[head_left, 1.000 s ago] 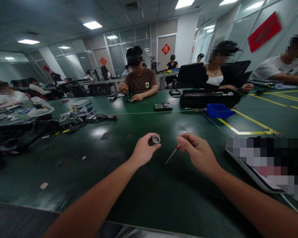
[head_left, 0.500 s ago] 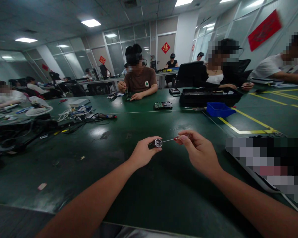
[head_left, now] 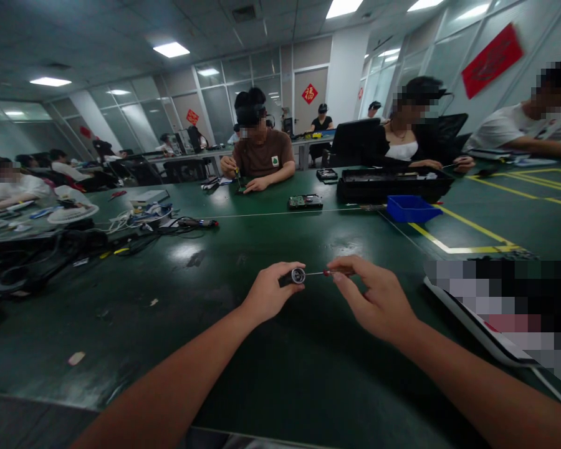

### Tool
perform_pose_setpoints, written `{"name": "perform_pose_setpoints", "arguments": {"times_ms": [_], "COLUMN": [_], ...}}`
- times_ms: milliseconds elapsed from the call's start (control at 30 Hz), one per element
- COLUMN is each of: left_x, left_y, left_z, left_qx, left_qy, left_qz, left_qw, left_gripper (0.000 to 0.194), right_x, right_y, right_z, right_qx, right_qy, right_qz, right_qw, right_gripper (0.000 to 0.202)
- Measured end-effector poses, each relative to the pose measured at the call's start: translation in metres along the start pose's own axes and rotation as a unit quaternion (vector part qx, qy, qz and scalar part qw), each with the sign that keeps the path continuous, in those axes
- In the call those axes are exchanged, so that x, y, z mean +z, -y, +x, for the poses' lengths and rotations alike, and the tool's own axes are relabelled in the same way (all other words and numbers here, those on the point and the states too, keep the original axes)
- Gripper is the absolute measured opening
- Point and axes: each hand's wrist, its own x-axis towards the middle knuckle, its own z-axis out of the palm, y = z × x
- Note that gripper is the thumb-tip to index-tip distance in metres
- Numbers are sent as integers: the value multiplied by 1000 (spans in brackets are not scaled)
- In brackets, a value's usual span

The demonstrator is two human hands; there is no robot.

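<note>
My left hand (head_left: 265,292) grips a short black cylinder (head_left: 287,279) between thumb and fingers, its round silvery end turned towards me and to the right. In my right hand (head_left: 378,296) is a screwdriver (head_left: 326,272) with a reddish handle, mostly covered by the fingers. The thumb sits a little lower, seemingly just off the handle. The thin metal shaft points left and reaches the cylinder's silvery end; where its tip rests inside cannot be made out. Both hands are above the green table (head_left: 271,374).
A blue bin (head_left: 412,209) and a long black tray (head_left: 395,185) stand ahead to the right. A circuit-board device (head_left: 305,202) lies ahead. Cables (head_left: 75,249) and tools crowd the left. A blurred-out flat object (head_left: 477,324) lies at right. Co-workers sit across the table.
My right thumb has loosened and dropped from the screwdriver handle, and the fingers have shifted around it. The screwdriver shaft now lies more level. My left hand keeps the cylinder nearly in place.
</note>
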Motion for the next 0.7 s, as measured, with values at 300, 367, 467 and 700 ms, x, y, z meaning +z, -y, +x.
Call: {"name": "perform_pose_setpoints", "arguments": {"times_ms": [300, 367, 467, 700], "left_x": [1, 1, 2, 3], "left_y": [-1, -1, 1, 1], "left_z": [-1, -1, -1, 0], "left_qx": [4, 2, 3, 11], "left_qy": [11, 5, 0, 7], "left_qz": [8, 9, 11, 20], "left_qw": [1000, 1000, 1000, 1000], "left_gripper": [40, 40, 41, 40], "right_x": [6, 7, 6, 9], "right_y": [1, 1, 1, 0], "right_z": [1, 0, 1, 0], "right_qx": [69, 66, 59, 103], "right_qy": [1, -12, -7, -18], "right_qz": [-11, 3, 20, 58], "right_qw": [998, 998, 998, 993], "right_gripper": [25, 28, 33, 30]}}
